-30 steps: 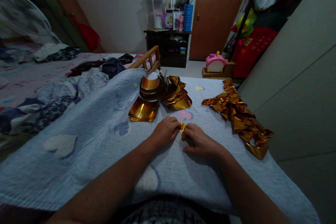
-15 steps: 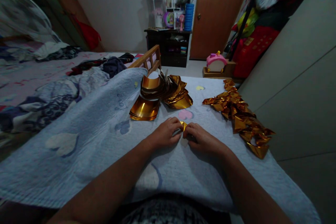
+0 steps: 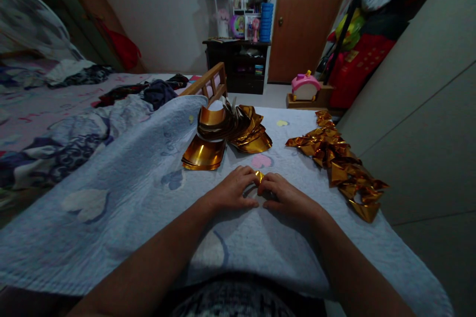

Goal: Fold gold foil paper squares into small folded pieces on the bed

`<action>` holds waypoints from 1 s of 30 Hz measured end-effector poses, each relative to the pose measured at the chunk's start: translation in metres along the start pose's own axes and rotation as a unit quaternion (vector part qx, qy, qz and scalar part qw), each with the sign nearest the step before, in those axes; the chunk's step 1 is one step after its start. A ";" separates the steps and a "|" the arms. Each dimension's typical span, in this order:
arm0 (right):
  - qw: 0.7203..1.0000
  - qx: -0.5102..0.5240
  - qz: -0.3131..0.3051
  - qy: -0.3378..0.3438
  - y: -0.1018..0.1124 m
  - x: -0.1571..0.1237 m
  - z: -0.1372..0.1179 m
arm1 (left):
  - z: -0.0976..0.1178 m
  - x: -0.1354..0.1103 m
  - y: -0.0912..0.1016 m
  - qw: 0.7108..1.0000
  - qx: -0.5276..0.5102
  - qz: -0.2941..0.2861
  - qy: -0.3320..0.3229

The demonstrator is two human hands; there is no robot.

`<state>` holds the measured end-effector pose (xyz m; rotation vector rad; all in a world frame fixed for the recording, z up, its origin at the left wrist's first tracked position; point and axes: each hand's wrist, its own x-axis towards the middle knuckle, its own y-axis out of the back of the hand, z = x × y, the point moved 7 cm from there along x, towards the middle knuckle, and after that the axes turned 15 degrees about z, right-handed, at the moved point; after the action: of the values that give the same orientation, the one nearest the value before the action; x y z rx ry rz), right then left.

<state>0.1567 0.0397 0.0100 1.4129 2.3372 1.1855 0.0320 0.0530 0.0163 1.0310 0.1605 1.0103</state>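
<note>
Between my two hands a small piece of gold foil paper (image 3: 259, 176) shows, mostly covered by the fingers. My left hand (image 3: 237, 189) has its fingers on the paper's left side, with the thumb lowered towards the cloth. From the right, my right hand (image 3: 281, 194) grips the other side with bent fingers, its thumb also low. Beyond the hands lies a fanned stack of flat gold foil sheets (image 3: 204, 152), some curled with pale backs. To the right is a pile of folded gold foil pieces (image 3: 336, 158), crumpled and pointed.
A light blue quilted cloth (image 3: 148, 228) with heart patterns covers the surface. A wooden rail (image 3: 204, 84) stands behind the stack, a pink toy (image 3: 305, 86) behind the cloth's far edge. Clothes (image 3: 122, 114) lie on the left; a pale cabinet side (image 3: 420, 124) rises on the right.
Both thumbs have moved apart from the paper, down towards me, and a gap shows between them. The fingers stay on the gold foil paper. The view has shifted slightly.
</note>
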 end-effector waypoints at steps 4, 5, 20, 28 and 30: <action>1.000 0.005 0.023 0.008 0.000 0.003 0.001 | -0.001 0.000 0.000 1.000 0.002 0.002 -0.002; 1.000 0.008 0.028 0.009 0.001 0.004 0.001 | -0.001 0.000 0.000 1.000 0.002 0.001 -0.002; 0.993 0.071 0.083 -0.047 0.009 0.005 0.009 | 0.000 -0.001 0.001 0.999 -0.031 0.022 0.020; 0.988 0.078 0.120 -0.055 0.008 0.008 0.014 | 0.000 0.002 -0.003 0.998 -0.010 0.050 0.027; 0.988 0.074 0.124 -0.060 0.008 0.008 0.016 | 0.000 0.002 -0.003 0.998 -0.008 0.059 0.034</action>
<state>0.1654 0.0570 0.0065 1.8157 2.2575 0.9646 0.0353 0.0541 0.0151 1.0023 0.1483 1.1530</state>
